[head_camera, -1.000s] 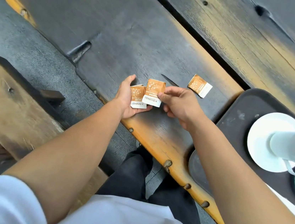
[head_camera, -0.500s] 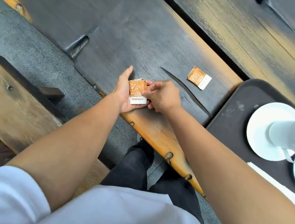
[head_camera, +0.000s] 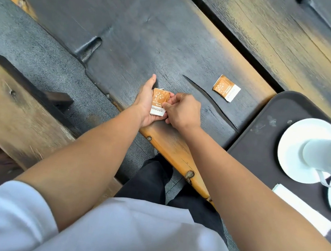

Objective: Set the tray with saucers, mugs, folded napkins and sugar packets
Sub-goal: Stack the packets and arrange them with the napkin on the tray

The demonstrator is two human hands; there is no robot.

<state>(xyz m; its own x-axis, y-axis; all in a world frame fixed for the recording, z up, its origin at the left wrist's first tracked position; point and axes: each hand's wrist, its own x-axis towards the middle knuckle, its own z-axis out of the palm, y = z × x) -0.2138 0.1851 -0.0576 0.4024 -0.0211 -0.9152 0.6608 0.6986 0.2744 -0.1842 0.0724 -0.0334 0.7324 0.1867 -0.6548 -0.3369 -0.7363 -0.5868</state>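
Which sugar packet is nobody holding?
The lone sugar packet lying flat on the table, toward the tray; the stacked packets sit in the left hand, pinched by the right hand.

One head-worn camera looks steeply down, close above the fingers (head_camera: pixel 151 82); right of them the tray (head_camera: pixel 262 141) seems cropped off-frame.

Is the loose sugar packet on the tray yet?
No: the loose sugar packet lies on the wooden table, apart from the tray.

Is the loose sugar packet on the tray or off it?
Off. The loose sugar packet lies flat on the table plank, left of the tray and apart from its rim.
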